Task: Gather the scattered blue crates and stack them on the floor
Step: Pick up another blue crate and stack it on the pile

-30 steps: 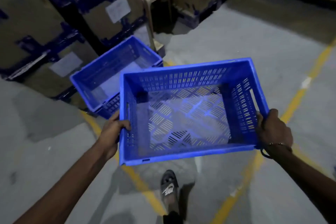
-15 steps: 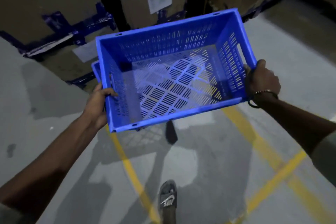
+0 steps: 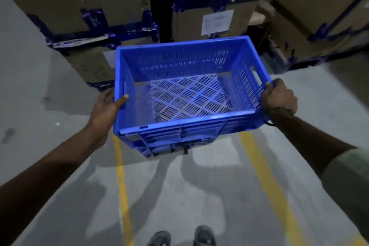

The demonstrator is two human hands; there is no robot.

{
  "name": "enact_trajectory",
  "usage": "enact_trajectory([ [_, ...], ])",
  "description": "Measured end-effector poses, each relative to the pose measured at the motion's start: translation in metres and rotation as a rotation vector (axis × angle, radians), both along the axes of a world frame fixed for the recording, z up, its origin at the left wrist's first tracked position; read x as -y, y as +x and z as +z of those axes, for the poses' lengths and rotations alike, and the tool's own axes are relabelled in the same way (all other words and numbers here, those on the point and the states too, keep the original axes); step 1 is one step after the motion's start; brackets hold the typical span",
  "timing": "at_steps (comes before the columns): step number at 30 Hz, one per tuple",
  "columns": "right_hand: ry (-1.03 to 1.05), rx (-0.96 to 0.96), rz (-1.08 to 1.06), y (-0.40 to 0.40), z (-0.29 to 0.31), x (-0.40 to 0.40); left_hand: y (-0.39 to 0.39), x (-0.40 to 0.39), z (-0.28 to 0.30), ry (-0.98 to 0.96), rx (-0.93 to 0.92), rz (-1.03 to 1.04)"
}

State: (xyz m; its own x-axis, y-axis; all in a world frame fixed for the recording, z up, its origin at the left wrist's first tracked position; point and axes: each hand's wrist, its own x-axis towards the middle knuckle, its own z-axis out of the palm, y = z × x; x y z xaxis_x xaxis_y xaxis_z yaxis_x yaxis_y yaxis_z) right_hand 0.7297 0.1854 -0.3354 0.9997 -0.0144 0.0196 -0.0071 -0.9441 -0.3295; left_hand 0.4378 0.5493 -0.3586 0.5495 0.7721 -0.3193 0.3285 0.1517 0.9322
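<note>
I hold an empty blue slotted crate (image 3: 169, 60) level in front of me. My left hand (image 3: 106, 109) grips its left rim, thumb over the edge. My right hand (image 3: 279, 97) grips the right end by the handle slot. Directly beneath it sits a second blue crate (image 3: 179, 145), on the floor, mostly hidden; only its near wall shows. The held crate sits on or just above the lower one; I cannot tell if they touch.
Tall cardboard cartons bound with blue tape (image 3: 79, 0) stand close behind the crates, one with a white label (image 3: 216, 22). Two yellow floor lines (image 3: 122, 189) run toward me on the grey concrete. My two sandalled feet (image 3: 204, 235) show at the bottom edge.
The held crate has swung left and come down over the crate on the floor, which it now covers. I have stepped closer and both feet are now in view.
</note>
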Motion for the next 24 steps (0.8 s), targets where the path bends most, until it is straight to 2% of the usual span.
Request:
enact_trajectory([
  [5, 0.012, 0.029, 0.033, 0.039, -0.001, -0.027, 0.014, 0.022, -0.015, 0.221, -0.084, 0.037],
  [13, 0.014, 0.033, 0.120, 0.079, 0.001, -0.054, 0.045, 0.013, -0.018, 0.291, -0.124, 0.077],
  [18, -0.040, 0.038, 0.155, 0.079, 0.001, -0.056, 0.042, 0.015, -0.018, 0.254, -0.133, 0.085],
  [24, -0.092, 0.097, 0.192, 0.087, -0.007, -0.052, 0.037, 0.005, -0.008, 0.261, -0.237, -0.073],
])
